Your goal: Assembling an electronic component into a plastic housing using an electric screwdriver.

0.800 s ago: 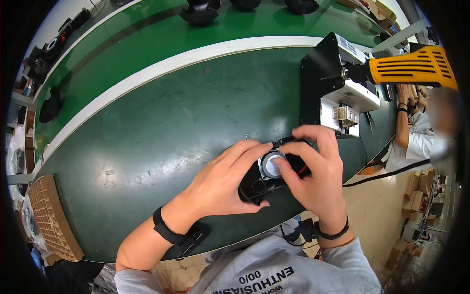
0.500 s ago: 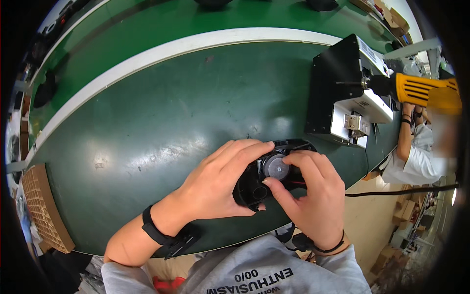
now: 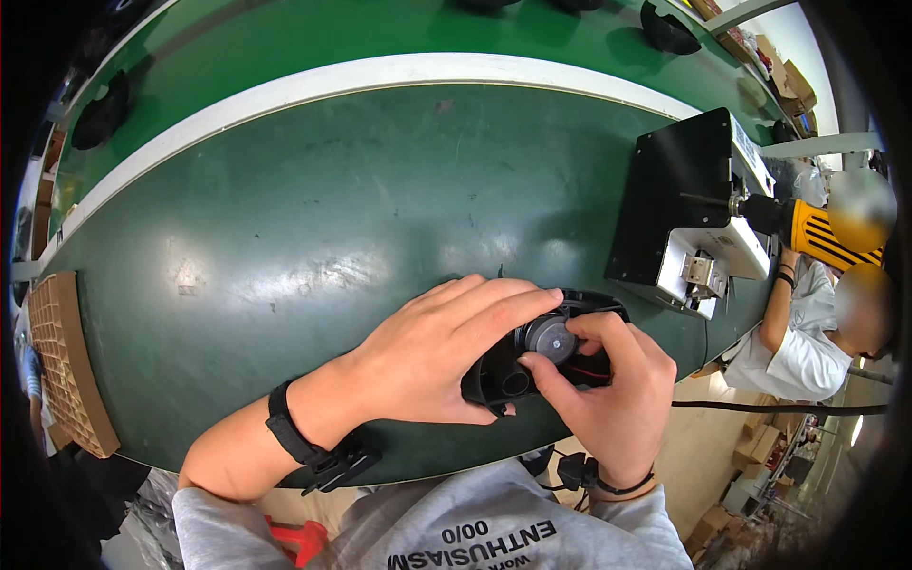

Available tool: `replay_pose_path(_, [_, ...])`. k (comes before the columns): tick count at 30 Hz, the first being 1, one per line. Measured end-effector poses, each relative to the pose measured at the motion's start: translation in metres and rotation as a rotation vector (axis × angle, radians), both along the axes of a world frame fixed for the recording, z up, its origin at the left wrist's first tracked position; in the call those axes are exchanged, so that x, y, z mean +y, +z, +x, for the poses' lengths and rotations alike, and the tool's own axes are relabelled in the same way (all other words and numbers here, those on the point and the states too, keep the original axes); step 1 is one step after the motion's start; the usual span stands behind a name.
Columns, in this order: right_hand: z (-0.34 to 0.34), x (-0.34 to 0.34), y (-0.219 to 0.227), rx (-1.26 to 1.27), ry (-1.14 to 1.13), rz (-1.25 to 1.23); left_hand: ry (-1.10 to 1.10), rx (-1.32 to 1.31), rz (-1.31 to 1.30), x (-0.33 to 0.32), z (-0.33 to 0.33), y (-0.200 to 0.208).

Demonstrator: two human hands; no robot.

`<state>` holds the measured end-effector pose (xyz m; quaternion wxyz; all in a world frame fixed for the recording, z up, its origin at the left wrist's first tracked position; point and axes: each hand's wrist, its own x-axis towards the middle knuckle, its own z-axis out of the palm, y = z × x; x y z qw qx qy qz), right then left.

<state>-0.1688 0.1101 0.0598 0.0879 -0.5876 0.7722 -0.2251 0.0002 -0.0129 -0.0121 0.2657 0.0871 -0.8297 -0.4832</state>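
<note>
My left hand (image 3: 418, 356) is wrapped around a black plastic housing (image 3: 489, 380), fingers over its far side and thumb at its near edge. Inside the housing sits a round speaker (image 3: 551, 340) with a grey disc-shaped back facing up. My right hand (image 3: 617, 380) pinches the speaker's rim between thumb and forefinger. A thin red wire (image 3: 596, 374) shows beside the speaker, under my right fingers. The housing is held above the near edge of the green table (image 3: 285, 237); its underside is hidden.
A black and silver box-shaped machine (image 3: 674, 209) stands at the right, with a yellow power screwdriver (image 3: 826, 233) beside it. A divided cardboard tray (image 3: 71, 366) is at the left edge. Black curved parts (image 3: 670, 28) lie beyond the white rail (image 3: 399, 71). Another person (image 3: 798, 342) works at far right.
The view has shifted slightly, so the machine and table appear lower. Both hands keep their hold on the housing and speaker, with little visible change between them.
</note>
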Motion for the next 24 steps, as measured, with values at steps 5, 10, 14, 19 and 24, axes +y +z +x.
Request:
replay_pose_path(5, [-0.0003,-0.002,0.0028,-0.025,0.008,0.003,-0.005,-0.016,0.014,-0.001,-0.0009,0.001])
replay_pose_path(10, [0.0003,-0.0013,0.0027,-0.004,0.008,-0.003,-0.002,-0.016,0.012,-0.0014,-0.001,0.0016])
replay_pose_path(14, [-0.0001,0.001,0.0033,0.002,-0.002,0.023,-0.003,-0.03,-0.005,-0.0018,-0.0014,0.002])
replay_pose_path(19, [-0.0011,0.0011,0.002,0.01,0.022,0.012,0.002,-0.025,-0.017,-0.002,-0.0017,0.001])
replay_pose_path(24, [-0.0023,0.0025,0.0022,-0.002,0.035,0.023,0.003,-0.021,-0.025,-0.0027,-0.0015,0.002])
